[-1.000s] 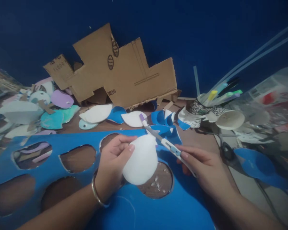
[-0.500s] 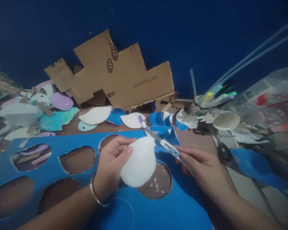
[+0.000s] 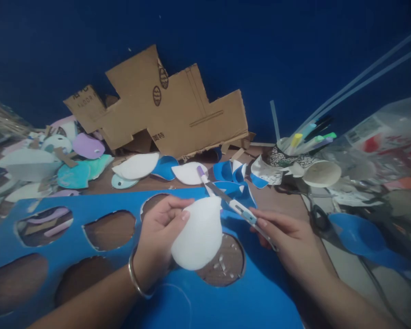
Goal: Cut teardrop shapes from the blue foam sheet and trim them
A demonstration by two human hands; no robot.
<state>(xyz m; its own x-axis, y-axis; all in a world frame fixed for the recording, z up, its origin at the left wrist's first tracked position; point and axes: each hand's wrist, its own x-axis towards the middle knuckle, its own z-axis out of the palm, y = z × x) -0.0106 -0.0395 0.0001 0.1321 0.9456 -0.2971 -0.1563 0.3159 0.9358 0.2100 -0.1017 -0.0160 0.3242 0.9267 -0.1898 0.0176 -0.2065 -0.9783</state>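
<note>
My left hand [image 3: 164, 233] pinches a white teardrop-shaped foam cutout [image 3: 198, 237] between thumb and fingers, its pointed tip up and to the right. In my right hand [image 3: 284, 233] is a white utility knife [image 3: 241, 212] with its blade out, slanting up to the left. The blade lies close to the cutout's tip; whether they touch I cannot tell. Below both hands lies a blue foam sheet [image 3: 226, 301] with several rounded holes cut through it. Small white scraps [image 3: 221, 265] rest on the brown table seen through one hole.
Brown cardboard [image 3: 178, 109] leans on the dark blue wall. Several white and blue cutouts [image 3: 137, 167] lie along the back. Painted fish shapes [image 3: 89, 146] are heaped at left. A patterned cup [image 3: 277, 155] holds markers at right, near black-handled scissors [image 3: 318, 214] and plastic bags [image 3: 393, 137].
Almost nothing differs. The view has shifted very slightly; both hands keep their hold on the cutout and the knife.
</note>
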